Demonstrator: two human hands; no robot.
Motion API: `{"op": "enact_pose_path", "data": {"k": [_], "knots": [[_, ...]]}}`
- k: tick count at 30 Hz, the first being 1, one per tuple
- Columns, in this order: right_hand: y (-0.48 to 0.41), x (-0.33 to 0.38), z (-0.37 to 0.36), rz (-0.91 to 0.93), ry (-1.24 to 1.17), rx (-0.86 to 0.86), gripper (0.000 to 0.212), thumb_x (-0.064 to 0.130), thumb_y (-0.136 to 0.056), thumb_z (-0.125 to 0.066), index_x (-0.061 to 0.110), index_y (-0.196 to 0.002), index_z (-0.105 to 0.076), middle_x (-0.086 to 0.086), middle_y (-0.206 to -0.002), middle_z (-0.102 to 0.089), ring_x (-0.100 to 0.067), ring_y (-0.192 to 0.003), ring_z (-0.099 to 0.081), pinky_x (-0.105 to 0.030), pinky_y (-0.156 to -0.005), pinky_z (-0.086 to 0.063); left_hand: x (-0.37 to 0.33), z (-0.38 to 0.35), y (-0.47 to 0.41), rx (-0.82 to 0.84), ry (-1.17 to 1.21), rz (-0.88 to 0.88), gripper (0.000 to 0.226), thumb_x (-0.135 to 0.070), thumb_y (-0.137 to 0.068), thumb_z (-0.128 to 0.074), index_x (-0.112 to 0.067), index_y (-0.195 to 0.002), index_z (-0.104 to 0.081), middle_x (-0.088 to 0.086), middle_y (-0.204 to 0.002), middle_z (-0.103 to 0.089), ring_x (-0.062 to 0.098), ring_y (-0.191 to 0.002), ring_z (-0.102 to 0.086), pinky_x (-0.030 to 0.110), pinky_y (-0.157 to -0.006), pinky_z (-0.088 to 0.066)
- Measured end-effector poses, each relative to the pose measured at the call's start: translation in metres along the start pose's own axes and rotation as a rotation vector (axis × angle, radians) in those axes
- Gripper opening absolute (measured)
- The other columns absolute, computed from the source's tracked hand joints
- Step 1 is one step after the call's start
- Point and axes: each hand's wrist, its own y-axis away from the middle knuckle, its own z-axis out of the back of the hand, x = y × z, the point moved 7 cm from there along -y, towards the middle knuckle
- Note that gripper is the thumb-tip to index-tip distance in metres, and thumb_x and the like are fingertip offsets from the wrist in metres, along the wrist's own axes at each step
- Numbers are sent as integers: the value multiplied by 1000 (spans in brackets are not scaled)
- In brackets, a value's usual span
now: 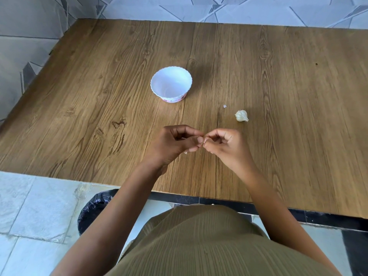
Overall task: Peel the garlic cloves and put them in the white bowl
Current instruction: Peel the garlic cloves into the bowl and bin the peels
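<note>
At frame centre, the left hand and right hand meet fingertip to fingertip. Each grip pinches a small piece, mostly hidden, above the tabletop. The garlic bulb lies just right of centre. The white bowl stands above centre, apart.

ribbed olive-green top, bare forearms

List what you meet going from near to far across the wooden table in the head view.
Left hand and right hand, level, both pinching a small garlic clove → garlic bulb → scrap of peel → white bowl.
</note>
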Motion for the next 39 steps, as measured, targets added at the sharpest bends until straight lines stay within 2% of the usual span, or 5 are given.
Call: {"op": "enact_pose_path", "data": {"k": [17, 20, 22, 27, 39], "knots": [[0, -23, 11, -142, -117, -79, 18, 8, -84, -61, 14, -67, -65, 3, -59, -63, -10, -54, -58, -21, -52, -47, 17, 2, -5, -6, 263, 100, 18, 4, -85, -58, -6, -93, -70, 8, -84, -73, 14, -80, -70, 19, -71, -57], [5, -26, 9, -41, 170, -67, 21, 20, -85, -63, 9, -67, -64, -4, -57, -60, -22, -51, -51, -32, -50, -39, 17, 15, -2, -108, 42, 38, 14, 0, -83, -65, -11, -89, -69, 6, -84, -71, 15, -79, -69, 23, -75, -56], [6, -26, 6, 13, 260, -70, 24, 24, -86, -67, 6, -71, -64, -2, -59, -57, -10, -51, -45, -24, -51, -35, 11, 35, -3, -240, -141, -22, 16, 1, -81, -67, -15, -83, -68, 6, -83, -68, 16, -75, -67, 25, -73, -55], [6, -20, 5, 132, 382, -82, 16, 6, -87, -62, 12, -99, -71, 3, -84, -70, -8, -70, -62, -21, -63, -48, -3, 88, -14, -486, -486, -71, 19, 0, -77, -70, -19, -76, -68, 0, -70, -67, 13, -61, -60, 28, -68, -50], [23, -22, 2, 221, 509, -151, 29, 1, -84, -66, 5, -112, -66, -6, -111, -66, -20, -104, -62, -36, -89, -52, -24, 92, -15, -484, -934, -188, 26, 2, -83, -56, -12, -96, -73, 1, -101, -71, 12, -77, -60, 27, -78, -51]]}}
